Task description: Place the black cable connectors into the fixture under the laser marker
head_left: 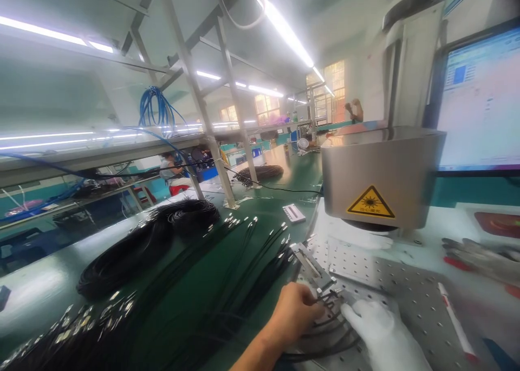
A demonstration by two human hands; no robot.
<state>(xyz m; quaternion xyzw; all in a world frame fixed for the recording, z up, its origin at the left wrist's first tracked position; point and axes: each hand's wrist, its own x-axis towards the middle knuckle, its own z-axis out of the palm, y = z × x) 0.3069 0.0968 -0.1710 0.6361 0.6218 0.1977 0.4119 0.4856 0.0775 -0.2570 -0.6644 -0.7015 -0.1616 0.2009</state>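
Note:
My bare left hand (pixel 294 311) is pinched on the ends of thin black cables (pixel 325 300) on a perforated metal plate (pixel 406 290). My right hand (pixel 377 327), in a white glove, rests curled beside it, touching the same cable ends. A small metal fixture (pixel 311 265) lies on the plate just above both hands. More black cables with metal tips (pixel 252 252) fan out leftward over the green bench.
A laser marker head (pixel 382 176) with a yellow warning sticker hangs over the plate. A monitor (pixel 481 100) stands at right. Coiled black cables (pixel 134 252) lie at left. A red-handled tool (pixel 475 257) lies at right. A person sits far back.

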